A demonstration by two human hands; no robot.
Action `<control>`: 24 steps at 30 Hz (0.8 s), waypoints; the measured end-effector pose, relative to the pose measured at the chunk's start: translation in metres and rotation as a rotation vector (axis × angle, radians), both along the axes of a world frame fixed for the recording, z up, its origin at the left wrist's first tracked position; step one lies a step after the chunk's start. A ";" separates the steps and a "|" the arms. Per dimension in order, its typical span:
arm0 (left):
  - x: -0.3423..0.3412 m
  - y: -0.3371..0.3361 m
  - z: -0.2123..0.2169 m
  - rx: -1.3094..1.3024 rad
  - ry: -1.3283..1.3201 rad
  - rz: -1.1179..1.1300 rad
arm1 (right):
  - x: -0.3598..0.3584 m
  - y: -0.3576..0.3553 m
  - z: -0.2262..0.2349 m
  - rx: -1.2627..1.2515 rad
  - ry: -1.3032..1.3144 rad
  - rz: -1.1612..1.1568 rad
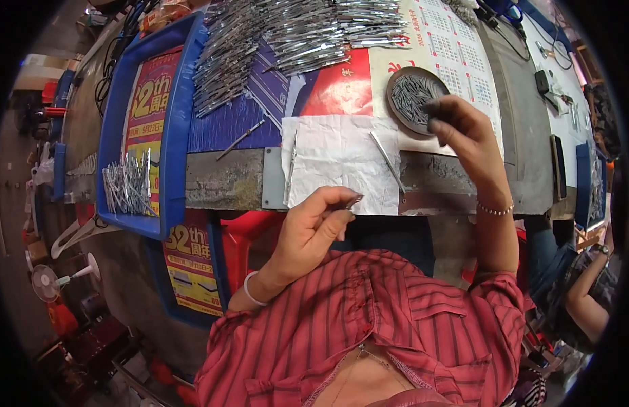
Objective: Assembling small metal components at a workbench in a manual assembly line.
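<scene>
My left hand [313,230] is closed near the table's front edge, its thumb and forefinger pinching a small shiny metal piece [357,199], mostly hidden by the fingers. Over the right rim of a round brown dish [397,108] is my right hand [467,132], fingertips drawn together; anything between them is too small to make out. Short dark grey metal pins [415,93] fill the dish. Between my hands lies a creased white paper [341,152], with one slim silver metal strip [388,163] on its right side and another thin strip [292,166] along its left.
Long silver metal strips [287,37] are heaped at the back. A single strip [241,139] lies left of the paper. The blue tray [177,129] at left holds more strips [128,184]. A printed calendar sheet [457,47] covers the back right. Another person's arm [586,298] shows at far right.
</scene>
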State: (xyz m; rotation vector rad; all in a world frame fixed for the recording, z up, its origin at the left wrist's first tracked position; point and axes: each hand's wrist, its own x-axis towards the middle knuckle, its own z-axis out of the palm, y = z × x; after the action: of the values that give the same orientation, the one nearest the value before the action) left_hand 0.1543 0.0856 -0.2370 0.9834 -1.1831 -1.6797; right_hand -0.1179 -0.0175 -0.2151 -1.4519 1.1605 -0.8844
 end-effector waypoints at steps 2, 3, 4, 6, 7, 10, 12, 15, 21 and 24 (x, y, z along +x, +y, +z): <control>-0.007 0.000 0.001 0.003 -0.013 -0.010 | 0.012 0.019 0.005 0.066 -0.092 0.028; -0.010 -0.001 0.001 -0.004 -0.023 -0.028 | 0.017 0.028 0.005 0.084 -0.127 0.036; -0.013 -0.001 0.001 0.002 -0.037 -0.024 | 0.021 0.035 0.004 0.102 -0.163 0.045; -0.016 -0.003 0.000 -0.019 -0.074 -0.032 | 0.027 0.045 0.007 0.152 -0.228 0.091; -0.017 -0.003 0.001 -0.054 -0.107 -0.044 | 0.030 0.049 0.008 0.189 -0.280 0.114; -0.016 -0.005 0.002 -0.099 -0.148 -0.096 | 0.032 0.055 0.010 0.261 -0.313 0.217; -0.017 -0.006 0.001 -0.170 -0.161 -0.082 | 0.038 0.057 0.012 0.257 -0.367 0.238; -0.016 -0.006 0.002 -0.216 -0.173 -0.077 | 0.042 0.059 0.011 0.335 -0.441 0.215; -0.014 -0.006 0.003 -0.215 -0.217 -0.060 | 0.048 0.058 0.012 0.375 -0.450 0.219; -0.013 -0.007 0.003 -0.237 -0.236 -0.072 | 0.051 0.058 0.011 0.364 -0.442 0.221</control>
State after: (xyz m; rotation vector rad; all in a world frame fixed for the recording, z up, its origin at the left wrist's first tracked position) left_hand 0.1410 0.0788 -0.2345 1.0187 -1.5511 -1.4640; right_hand -0.0672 0.0407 -0.2043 -0.9990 0.7635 -0.7439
